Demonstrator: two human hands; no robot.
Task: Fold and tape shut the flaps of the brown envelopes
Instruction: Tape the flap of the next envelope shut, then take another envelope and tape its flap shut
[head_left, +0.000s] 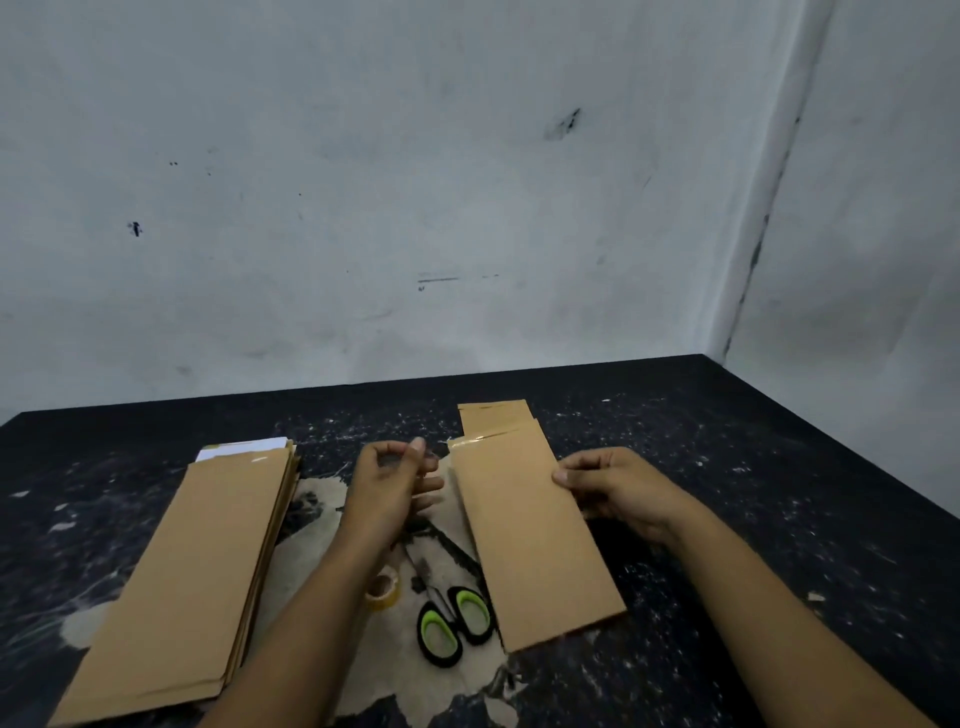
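So the right hand (618, 488) has its grip pinched on the right edge of one brown envelope (535, 540), holding it tilted up off the surface (779, 467), probably to keep the taped end steady and reachable. Just left of that, the left hand (395, 478) has its grip loosely curled near the envelope's top corner; whether it pinches anything I can't tell. The envelope is long, plain tan, flap folded with shiny clear tape across the top. A stack of envelopes (197, 577) sits further left, probably the untaped ones, with the tape roll (383, 587) and scissors (452, 618) below the hands.
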